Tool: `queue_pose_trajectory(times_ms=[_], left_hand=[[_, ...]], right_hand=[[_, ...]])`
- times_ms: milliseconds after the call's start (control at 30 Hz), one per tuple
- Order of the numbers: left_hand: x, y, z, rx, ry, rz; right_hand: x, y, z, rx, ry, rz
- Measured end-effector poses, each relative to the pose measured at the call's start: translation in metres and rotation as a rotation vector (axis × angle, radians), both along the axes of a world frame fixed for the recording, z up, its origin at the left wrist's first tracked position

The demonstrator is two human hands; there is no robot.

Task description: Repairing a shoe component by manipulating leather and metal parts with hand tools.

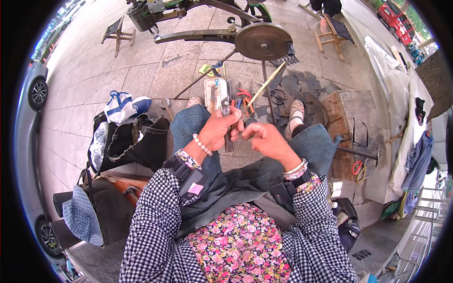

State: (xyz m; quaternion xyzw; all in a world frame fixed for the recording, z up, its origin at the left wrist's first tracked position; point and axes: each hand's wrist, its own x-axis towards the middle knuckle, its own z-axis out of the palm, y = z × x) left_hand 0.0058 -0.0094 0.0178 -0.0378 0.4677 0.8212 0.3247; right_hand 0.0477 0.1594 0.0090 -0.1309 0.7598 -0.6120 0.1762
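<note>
In front of my lap, my left hand (219, 130) is closed, thumb on top, around the lower end of a long, narrow pale-yellow strip (266, 86). The strip slants up to the right. A narrow dark metal bar (230, 143) runs upright under the same hand; whether the fingers grip it too, I cannot tell. Just right of these, my right hand (269, 140) has its fingers curled and thumb bent in, close to a small black piece (248, 121). What its fingertips hold, if anything, is too small to make out. A dark apron (236, 177) covers my lap.
A hand-cranked machine with a round wheel (263, 41) stands ahead. Pliers with red handles (245, 93) and dark scraps (306, 85) lie on the paving. At right, a wooden box (351, 122) bears a hammer (358, 153) and scissors (358, 170). Bags (137, 134) sit left.
</note>
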Motion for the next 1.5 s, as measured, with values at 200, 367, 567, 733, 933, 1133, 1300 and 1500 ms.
queue_pose_trajectory(times_ms=[200, 367, 567, 733, 933, 1133, 1300, 1500], left_hand=[[0.000, -0.001, 0.002, 0.028, -0.002, -0.085], [0.001, 0.001, 0.002, -0.055, 0.026, -0.110], [0.000, 0.000, -0.001, -0.146, 0.048, -0.180], [0.001, 0.003, -0.004, -0.163, 0.067, -0.182], [0.003, 0.002, 0.001, -0.213, 0.081, -0.152], [0.003, 0.001, 0.000, -0.143, 0.082, -0.148], [0.001, 0.002, -0.002, -0.149, 0.109, -0.153], [0.002, 0.003, 0.001, -0.257, 0.236, -0.080]], right_hand=[[-0.007, 0.004, 0.009, -0.315, -0.255, -0.408], [-0.008, 0.003, 0.015, -0.271, -0.246, -0.469], [-0.010, 0.000, 0.012, -0.505, -0.179, -0.426], [-0.011, 0.001, 0.010, -0.515, -0.300, -0.490], [-0.011, -0.003, 0.005, -0.626, -0.306, -0.462], [-0.010, -0.002, 0.006, -0.704, -0.311, -0.414], [-0.010, -0.004, 0.002, -0.794, -0.330, -0.398], [-0.012, -0.007, 0.003, -0.861, -0.342, -0.397]])
